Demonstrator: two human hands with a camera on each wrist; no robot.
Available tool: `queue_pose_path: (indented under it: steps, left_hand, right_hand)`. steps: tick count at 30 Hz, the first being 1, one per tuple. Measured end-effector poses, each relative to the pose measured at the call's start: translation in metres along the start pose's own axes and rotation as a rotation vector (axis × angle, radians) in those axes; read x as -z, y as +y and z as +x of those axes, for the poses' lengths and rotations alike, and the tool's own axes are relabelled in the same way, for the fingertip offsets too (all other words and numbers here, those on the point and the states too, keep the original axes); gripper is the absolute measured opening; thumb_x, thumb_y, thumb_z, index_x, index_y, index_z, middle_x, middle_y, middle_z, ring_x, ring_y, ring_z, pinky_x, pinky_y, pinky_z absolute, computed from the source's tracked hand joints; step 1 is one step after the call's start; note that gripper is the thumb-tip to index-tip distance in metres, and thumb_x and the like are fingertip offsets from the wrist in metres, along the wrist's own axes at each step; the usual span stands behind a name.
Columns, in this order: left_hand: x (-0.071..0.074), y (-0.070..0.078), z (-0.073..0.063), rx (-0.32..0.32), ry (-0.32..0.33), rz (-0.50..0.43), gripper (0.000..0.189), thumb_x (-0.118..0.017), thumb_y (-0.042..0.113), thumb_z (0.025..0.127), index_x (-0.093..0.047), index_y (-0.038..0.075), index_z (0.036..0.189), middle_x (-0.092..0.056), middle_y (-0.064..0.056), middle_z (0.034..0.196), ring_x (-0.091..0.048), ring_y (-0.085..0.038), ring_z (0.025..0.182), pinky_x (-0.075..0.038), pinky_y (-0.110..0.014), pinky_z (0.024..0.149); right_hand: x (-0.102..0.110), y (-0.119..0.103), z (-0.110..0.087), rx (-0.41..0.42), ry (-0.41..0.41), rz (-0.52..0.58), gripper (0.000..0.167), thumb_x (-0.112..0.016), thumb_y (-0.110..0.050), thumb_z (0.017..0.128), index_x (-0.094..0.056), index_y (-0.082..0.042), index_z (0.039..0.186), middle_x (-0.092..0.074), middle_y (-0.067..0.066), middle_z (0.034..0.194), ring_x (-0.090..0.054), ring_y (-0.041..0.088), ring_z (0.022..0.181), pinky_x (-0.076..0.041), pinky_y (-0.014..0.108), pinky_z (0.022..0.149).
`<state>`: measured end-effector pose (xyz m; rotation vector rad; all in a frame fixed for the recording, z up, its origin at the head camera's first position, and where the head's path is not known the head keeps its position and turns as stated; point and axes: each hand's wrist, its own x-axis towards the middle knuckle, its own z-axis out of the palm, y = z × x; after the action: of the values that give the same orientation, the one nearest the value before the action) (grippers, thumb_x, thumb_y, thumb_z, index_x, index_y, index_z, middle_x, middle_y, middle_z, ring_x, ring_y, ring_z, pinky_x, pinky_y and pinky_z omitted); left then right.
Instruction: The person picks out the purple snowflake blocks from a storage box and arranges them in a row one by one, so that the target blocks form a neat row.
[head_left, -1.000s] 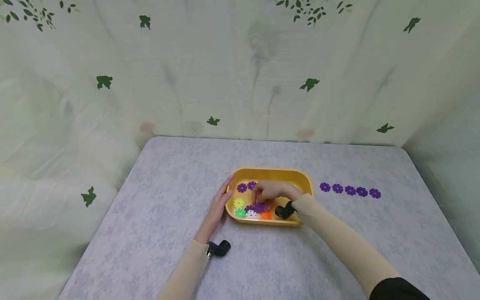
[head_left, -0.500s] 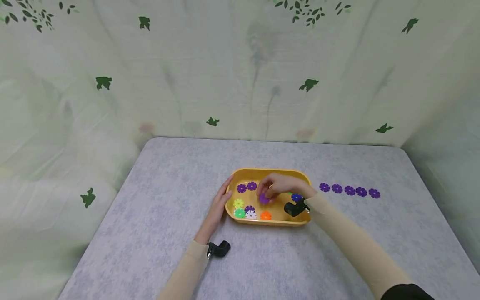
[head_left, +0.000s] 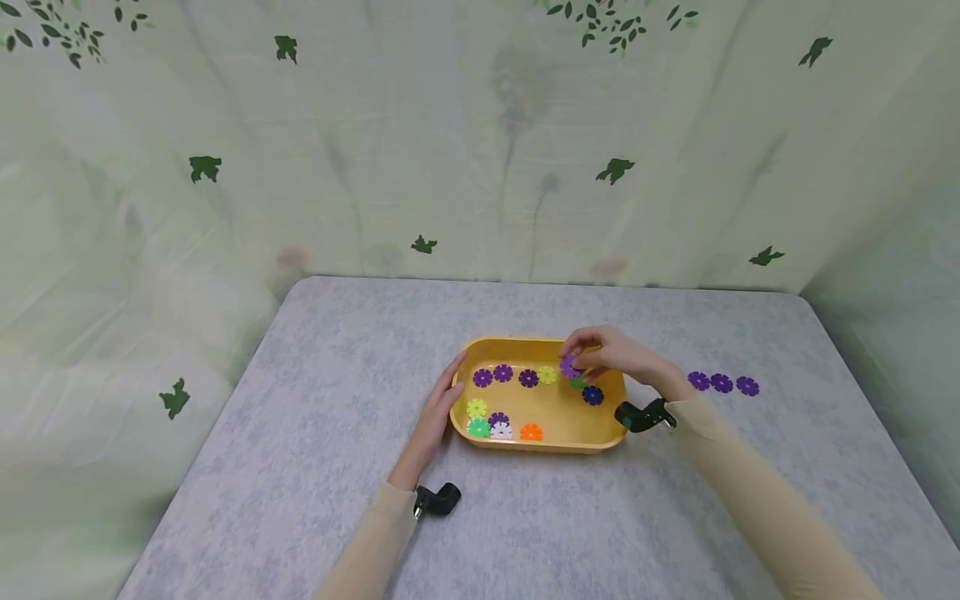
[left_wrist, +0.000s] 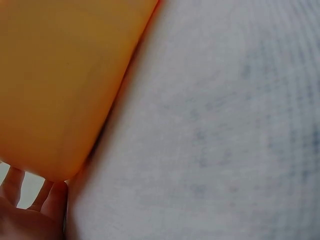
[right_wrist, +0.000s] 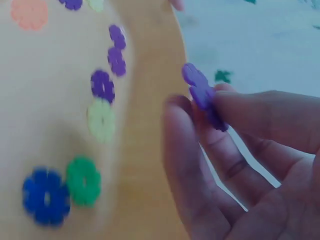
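Note:
A purple flower-shaped plastic disc (head_left: 568, 367) is pinched between the thumb and fingers of my right hand (head_left: 621, 352), above the far right part of the yellow tray (head_left: 562, 429). The right wrist view shows this disc (right_wrist: 204, 97) tilted on edge between the fingertips. My left hand (head_left: 433, 408) rests against the tray's left side, its fingers stretched along the wall. Several more discs lie inside: purple ones (head_left: 482, 377), yellow ones, a green disc (right_wrist: 83, 181) beside a blue disc (right_wrist: 46, 196), a white disc (head_left: 501, 431) and an orange disc (head_left: 531, 432).
On the grey table (head_left: 345, 358), right of the tray, lie purple discs (head_left: 722, 383) in a row; my right forearm hides its left end. A pale curtain (head_left: 450, 167) with green leaf shapes hangs behind the table.
My right hand has picked the purple disc up from the tray's near middle and carried it right and away from me, toward the far rim. The left hand stays put.

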<state>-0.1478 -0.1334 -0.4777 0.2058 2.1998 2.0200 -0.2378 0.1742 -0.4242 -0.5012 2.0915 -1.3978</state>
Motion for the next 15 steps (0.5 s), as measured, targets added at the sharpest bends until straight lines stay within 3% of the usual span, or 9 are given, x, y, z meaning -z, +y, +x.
queue_pose_path:
  steps: [7,15]
  left_hand:
    - [0.000,0.000,0.000,-0.002,0.000,-0.010,0.047,-0.034,0.020,0.105,-0.028,0.021,0.152,-0.023,0.005,0.156,-0.015,-0.014,0.142,-0.012,-0.038,0.116]
    - [0.000,0.000,0.000,-0.006,-0.003,-0.011,0.047,-0.034,0.019,0.105,-0.028,0.021,0.152,-0.023,0.006,0.155,-0.016,-0.013,0.142,-0.012,-0.037,0.116]
  right_hand:
    - [0.029,0.021,-0.031,-0.063,0.162,-0.034,0.029,-0.058,-0.014,0.095,-0.058,0.006,0.115,-0.062,0.014,0.099,-0.058,0.030,0.088,-0.055,0.039,0.073]
    - [0.047,0.058,-0.064,-0.114,0.239,-0.036,0.032,-0.055,-0.015,0.097,-0.054,0.009,0.118,-0.061,0.013,0.095,-0.054,0.022,0.075,-0.053,0.029,0.063]
